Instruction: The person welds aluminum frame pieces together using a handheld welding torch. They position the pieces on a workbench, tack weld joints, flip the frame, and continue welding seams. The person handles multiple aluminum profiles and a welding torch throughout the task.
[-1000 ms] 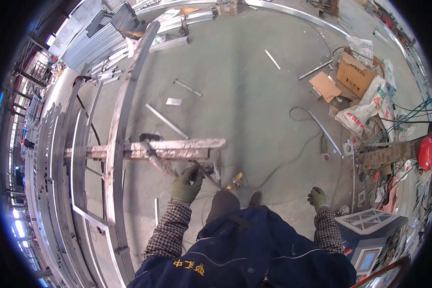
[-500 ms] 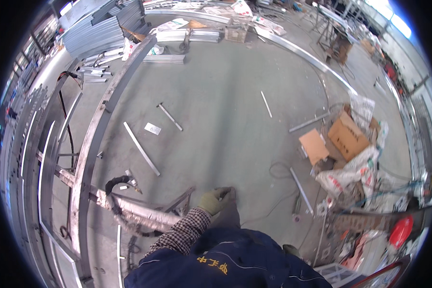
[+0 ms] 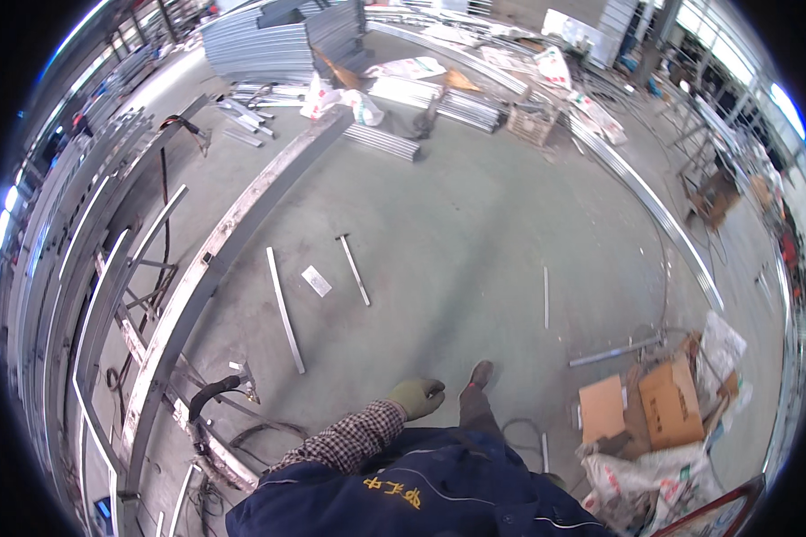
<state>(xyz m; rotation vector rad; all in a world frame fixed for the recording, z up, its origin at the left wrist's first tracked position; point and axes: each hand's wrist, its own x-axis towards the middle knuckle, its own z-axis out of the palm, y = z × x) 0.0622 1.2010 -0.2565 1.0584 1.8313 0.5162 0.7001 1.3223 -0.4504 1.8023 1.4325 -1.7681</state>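
My left hand wears a pale green glove with darker fingertips. Its fingers are curled in, and nothing shows in them. It hangs in front of my body over the floor, touching nothing, at the end of a checked sleeve. Just right of it is my shoe on the floor. My right hand is not visible. A welding torch with a thick black cable lies left of my left hand, by the steel frame. Farther ahead, a hammer lies on the floor beside a white paper and a metal strip.
A long steel beam runs along the left, with stacked metal profiles beyond. Cardboard and white sacks lie at the right. Corrugated sheets stand at the back. A long rail crosses the far right floor.
The view has turned left and shifted, so floor items sit farther right. My left hand has moved slightly right relative to my body, and my shoe now shows apart from it.
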